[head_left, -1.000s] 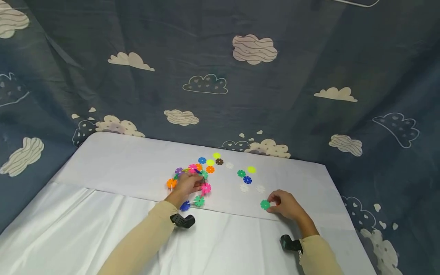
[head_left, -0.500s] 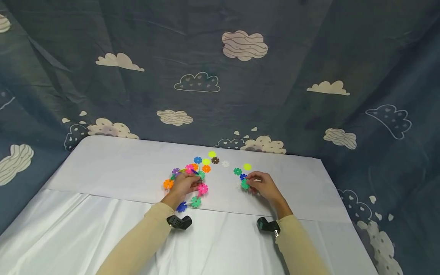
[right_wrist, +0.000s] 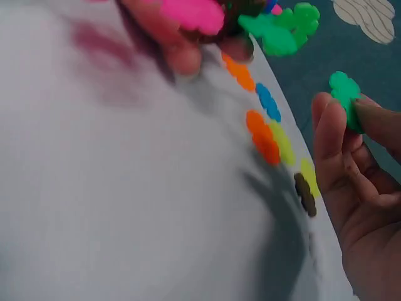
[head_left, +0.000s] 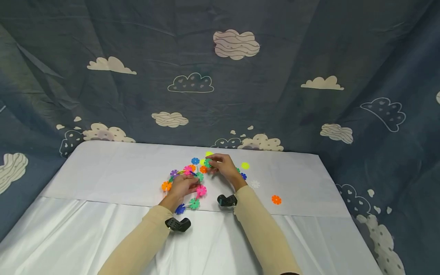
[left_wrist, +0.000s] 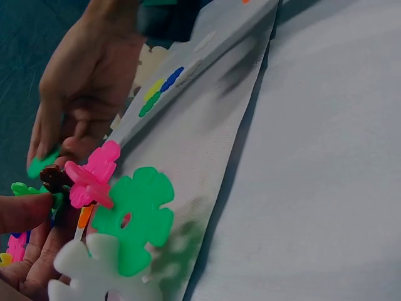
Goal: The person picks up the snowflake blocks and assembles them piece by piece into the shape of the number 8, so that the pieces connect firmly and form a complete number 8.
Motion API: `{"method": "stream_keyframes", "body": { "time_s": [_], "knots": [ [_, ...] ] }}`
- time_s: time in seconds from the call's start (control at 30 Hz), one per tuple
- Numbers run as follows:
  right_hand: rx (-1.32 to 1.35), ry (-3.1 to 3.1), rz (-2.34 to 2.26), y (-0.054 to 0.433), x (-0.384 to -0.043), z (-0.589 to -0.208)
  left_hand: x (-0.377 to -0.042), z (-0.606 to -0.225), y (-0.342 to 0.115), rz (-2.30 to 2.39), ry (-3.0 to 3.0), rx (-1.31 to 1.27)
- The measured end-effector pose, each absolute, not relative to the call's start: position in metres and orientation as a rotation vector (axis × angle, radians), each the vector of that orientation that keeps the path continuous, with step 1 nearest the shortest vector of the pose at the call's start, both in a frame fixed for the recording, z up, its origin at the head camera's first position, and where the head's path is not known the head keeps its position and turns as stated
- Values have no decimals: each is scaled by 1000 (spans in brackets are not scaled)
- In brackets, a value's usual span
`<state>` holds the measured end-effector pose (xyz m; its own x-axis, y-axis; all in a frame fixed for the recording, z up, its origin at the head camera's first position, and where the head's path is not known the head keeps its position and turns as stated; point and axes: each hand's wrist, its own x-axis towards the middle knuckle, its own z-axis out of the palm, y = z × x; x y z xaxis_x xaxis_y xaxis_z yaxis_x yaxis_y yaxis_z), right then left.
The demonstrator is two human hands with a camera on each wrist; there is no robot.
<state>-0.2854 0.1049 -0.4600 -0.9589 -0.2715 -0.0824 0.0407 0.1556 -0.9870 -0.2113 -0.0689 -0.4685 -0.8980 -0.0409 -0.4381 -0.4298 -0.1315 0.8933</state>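
Observation:
My left hand (head_left: 183, 187) holds a chain of linked snowflake discs. In the left wrist view, a pink disc (left_wrist: 94, 172), a green disc (left_wrist: 141, 213) and a white disc (left_wrist: 88, 269) stand interlocked at its near end. My right hand (head_left: 225, 167) pinches one loose green snowflake disc (right_wrist: 344, 100) between thumb and fingers, raised off the table. It is above and to the right of the left hand in the head view. More of the chain, with an orange disc (head_left: 166, 186) and a blue disc (head_left: 180, 209), curves round the left hand, which partly hides it.
Loose discs lie on the white table (head_left: 120, 168): a blue one (head_left: 195, 160), an orange one (head_left: 203, 169) and a brown one (right_wrist: 305, 194) behind the hands. Further right are a yellow disc (head_left: 245, 165), a white disc (head_left: 255, 184) and another orange disc (head_left: 276, 199).
My right hand has carried the green disc leftward and away from me, close to the chain. An orange disc now shows at the right. The left hand keeps its hold.

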Motion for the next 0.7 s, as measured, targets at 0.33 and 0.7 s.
{"method": "stream_keyframes", "body": {
  "time_s": [0.33, 0.7],
  "knots": [
    [-269, 2301, -1736, 80, -293, -441, -212, -470, -66, 2124, 1859, -542],
    [-323, 2342, -1657, 72, -296, -445, -210, -467, -68, 2118, 1879, -541]
  ]
}}
